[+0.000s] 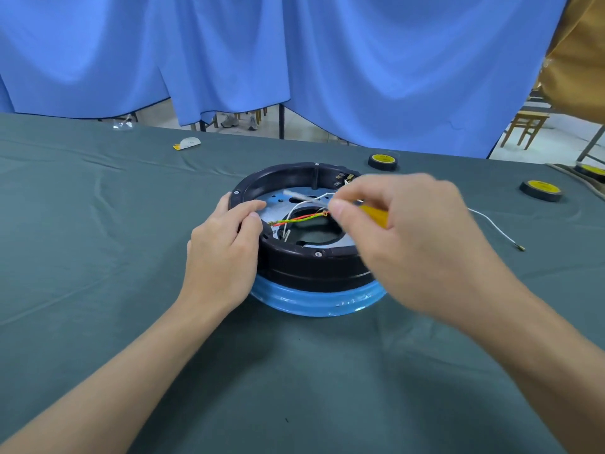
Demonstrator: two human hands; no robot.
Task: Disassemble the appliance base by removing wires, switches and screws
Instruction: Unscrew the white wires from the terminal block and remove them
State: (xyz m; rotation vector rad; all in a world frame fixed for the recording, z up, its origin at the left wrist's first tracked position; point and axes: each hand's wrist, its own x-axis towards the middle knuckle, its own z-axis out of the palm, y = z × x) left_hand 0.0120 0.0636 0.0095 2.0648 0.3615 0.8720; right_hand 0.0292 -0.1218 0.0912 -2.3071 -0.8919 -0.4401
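Our left hand [226,253] curls over the left rim of the base [311,267], which sits at the middle of the table [98,257]; our right hand [409,237] closes round a yellow-handled screwdriver [373,215] angled into the well. We judge it best to brace the rim firmly and seat the tip squarely before turning, clear of the twisted wires [294,220]. Blur hides the tip; whether it touches anything, we cannot tell.

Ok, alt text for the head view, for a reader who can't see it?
A person's left hand holds the rim of a round black appliance base on a green-covered table, while the right hand holds a yellow-handled screwdriver over its loose wires. Beyond lie rolls of black tape.
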